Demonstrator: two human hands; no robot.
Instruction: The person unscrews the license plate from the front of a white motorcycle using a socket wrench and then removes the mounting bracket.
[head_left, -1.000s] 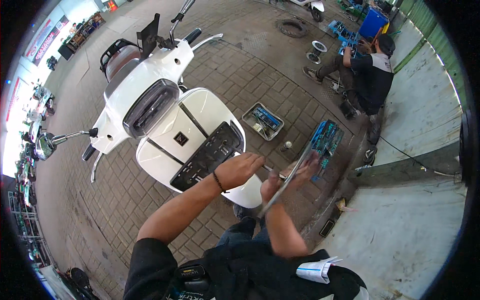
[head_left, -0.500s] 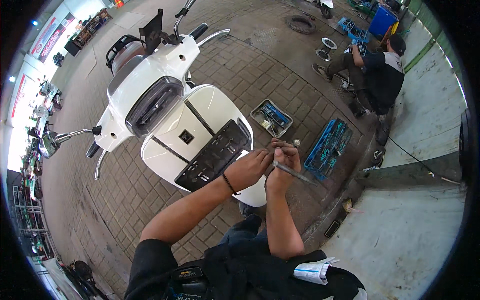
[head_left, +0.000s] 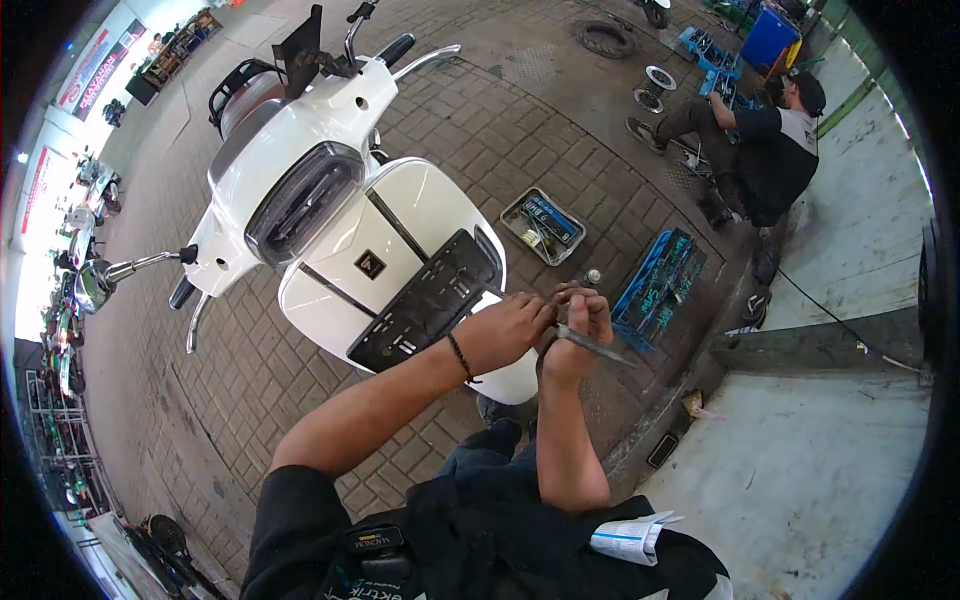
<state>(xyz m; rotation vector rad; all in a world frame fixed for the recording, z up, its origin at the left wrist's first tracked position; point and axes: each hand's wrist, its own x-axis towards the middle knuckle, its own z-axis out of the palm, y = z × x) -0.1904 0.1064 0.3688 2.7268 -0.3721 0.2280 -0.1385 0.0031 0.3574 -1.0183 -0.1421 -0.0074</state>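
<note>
A white scooter (head_left: 320,230) stands in front of me, its black number-plate holder (head_left: 425,300) facing up. My right hand (head_left: 575,335) is closed around a slim metal tool (head_left: 600,347) whose shaft sticks out to the right. My left hand (head_left: 510,325) reaches across and pinches at the tool's near end, right beside the right hand. Both hands hover just off the scooter's front fender, by the plate holder's right end. What the left fingertips pinch is too small to tell.
A metal tray (head_left: 545,225) of small parts and a blue tool roll (head_left: 660,285) lie on the brick paving to the right. A person in dark clothes (head_left: 765,145) squats at the back right by a tyre (head_left: 605,38). A concrete kerb (head_left: 830,345) runs along the right.
My hands have drawn together and closer to the scooter's fender. The tool, held out long to the right a second ago, is now pulled in between both hands.
</note>
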